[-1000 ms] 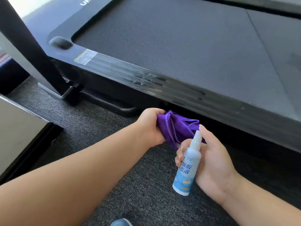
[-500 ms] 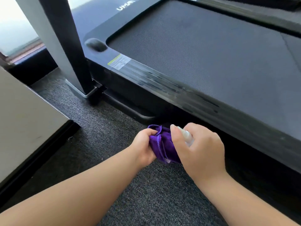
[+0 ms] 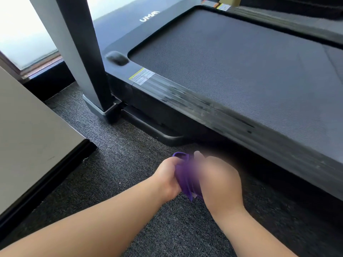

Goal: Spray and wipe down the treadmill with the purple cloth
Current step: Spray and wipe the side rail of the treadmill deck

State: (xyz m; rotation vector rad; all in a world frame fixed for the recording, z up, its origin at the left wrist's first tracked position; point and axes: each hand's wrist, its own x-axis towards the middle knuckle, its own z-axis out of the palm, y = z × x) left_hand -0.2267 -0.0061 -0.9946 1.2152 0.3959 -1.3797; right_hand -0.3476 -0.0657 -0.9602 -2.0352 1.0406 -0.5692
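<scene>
Both forearms are reaching forward and low over the carpet (image 3: 115,151). The left hand (image 3: 167,175) is gripping the purple cloth (image 3: 182,175), fingers curled round its bunched fabric. The right hand (image 3: 219,180) is lying blurred against the cloth's other side; whether it is clamping anything cannot be told. Just beyond both hands, the treadmill (image 3: 241,67) side rail (image 3: 213,110) is running diagonally. Open carpet is lying to the left hand's left, bounded by a pale panel (image 3: 31,130) and an upright post (image 3: 81,58).

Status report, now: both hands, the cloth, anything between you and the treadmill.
Left hand grips purple cloth, bunched above the carpet. Right hand blurred against the cloth; its grip unreadable. Cloth off the treadmill; side rail unobstructed.
</scene>
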